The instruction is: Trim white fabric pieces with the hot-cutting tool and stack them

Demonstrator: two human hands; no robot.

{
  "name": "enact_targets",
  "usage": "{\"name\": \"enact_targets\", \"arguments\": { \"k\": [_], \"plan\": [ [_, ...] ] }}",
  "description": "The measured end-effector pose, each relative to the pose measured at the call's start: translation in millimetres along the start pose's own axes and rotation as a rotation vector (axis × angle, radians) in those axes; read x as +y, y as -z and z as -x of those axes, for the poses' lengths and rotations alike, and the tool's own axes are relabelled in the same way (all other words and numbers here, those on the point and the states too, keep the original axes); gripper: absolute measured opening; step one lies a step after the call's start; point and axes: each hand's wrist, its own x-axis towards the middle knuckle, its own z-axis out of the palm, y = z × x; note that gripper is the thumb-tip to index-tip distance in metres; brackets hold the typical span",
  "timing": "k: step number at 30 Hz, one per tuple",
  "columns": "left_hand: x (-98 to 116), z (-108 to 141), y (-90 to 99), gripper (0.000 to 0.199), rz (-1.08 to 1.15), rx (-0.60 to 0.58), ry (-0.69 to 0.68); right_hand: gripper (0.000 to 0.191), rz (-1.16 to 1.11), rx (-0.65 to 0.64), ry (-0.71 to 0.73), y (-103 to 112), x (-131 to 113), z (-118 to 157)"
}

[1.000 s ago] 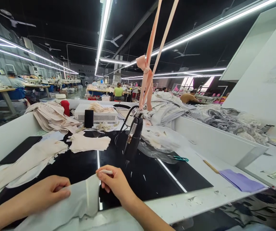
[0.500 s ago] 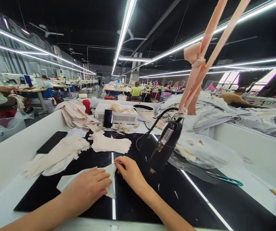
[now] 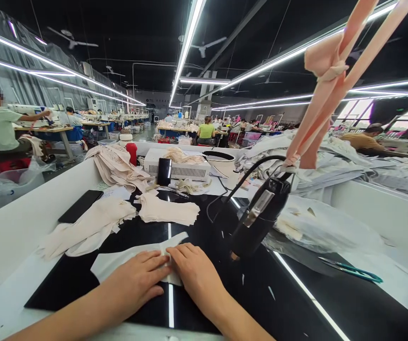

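Note:
A pale cream fabric piece (image 3: 113, 260) lies spread on the glossy black work surface (image 3: 204, 319). My left hand (image 3: 138, 279) rests on it, palm down, with the fingers stretched out. Beside it, my right hand (image 3: 198, 274) presses its fingertips on the cloth's right part, fingers extended and close together. The two hands' fingertips nearly meet and cover the middle of the piece. A black corded handheld tool (image 3: 260, 213) hangs to the right of my right hand, tied to a pink fabric strap (image 3: 317, 109).
Stacked cream cut pieces (image 3: 168, 210) and another cream pile (image 3: 93, 225) lie beyond my hands. A black phone-like slab (image 3: 81, 206) is at left. Teal-handled scissors (image 3: 353, 270) and a clear plastic bag (image 3: 324, 227) lie right. White side walls (image 3: 47, 203) border the table. People work farther off.
My right hand has gone from pinching the fabric's edge to lying flatter on the cloth, closer to my left hand. The fabric's far right corner now shows beyond the fingers. The view has shifted slightly.

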Motion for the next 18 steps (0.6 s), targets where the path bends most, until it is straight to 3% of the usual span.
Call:
{"name": "enact_targets", "arguments": {
  "k": [3, 8, 10, 13, 15, 18],
  "plan": [
    [-1.4, 2.5, -1.3, 0.053, 0.008, 0.027, 0.002, 0.035, 0.053, 0.118, 0.061, 26.0, -5.4, 4.9],
    [-0.5, 4.0, -0.9, 0.053, 0.010, 0.027, 0.024, 0.030, 0.370, 0.617, 0.242, 96.5, 2.6, 18.0],
    [0.2, 4.0, 0.4, 0.055, 0.009, -0.002, 0.036, 0.038, 0.413, 0.828, 0.146, 116.5, 13.1, 25.0],
    [1.0, 4.0, 2.0, 0.056, 0.032, 0.002, 0.038, 0.049, 0.204, 1.029, -0.160, 127.7, 33.1, 30.6],
    [2.2, 3.2, 2.6, 0.057, 0.044, 0.006, 0.034, 0.072, -0.040, 1.049, -0.306, 124.7, 47.1, 29.6],
    [7.2, -0.6, 3.6, 0.056, 0.049, -0.011, 0.036, 0.099, -0.365, 0.942, -0.450, 113.8, 64.7, 23.0]
  ]
}}
